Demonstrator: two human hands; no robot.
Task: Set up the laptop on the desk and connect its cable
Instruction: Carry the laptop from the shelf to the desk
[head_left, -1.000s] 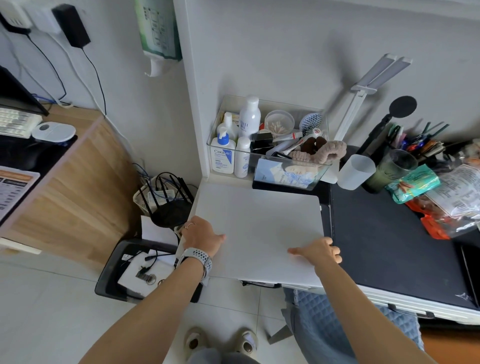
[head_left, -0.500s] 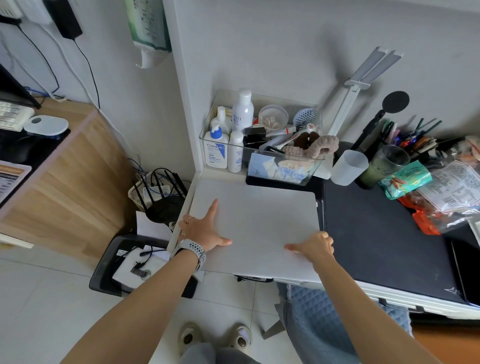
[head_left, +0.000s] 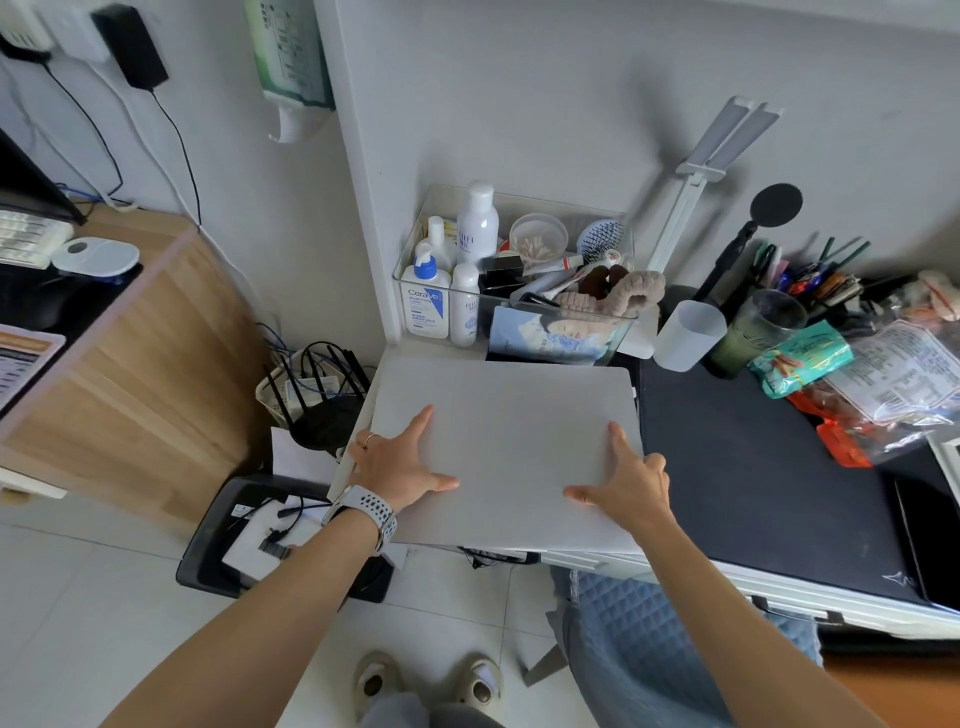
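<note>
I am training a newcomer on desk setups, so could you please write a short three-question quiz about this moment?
1. True or false: the laptop lid is closed.
2. How do the left hand and right hand meet the laptop? A) gripping its edges B) resting flat on top C) not touching
3. Which surface lies right of the laptop?

Key:
1. True.
2. B, fingers spread on the lid.
3. The black desk mat.
</note>
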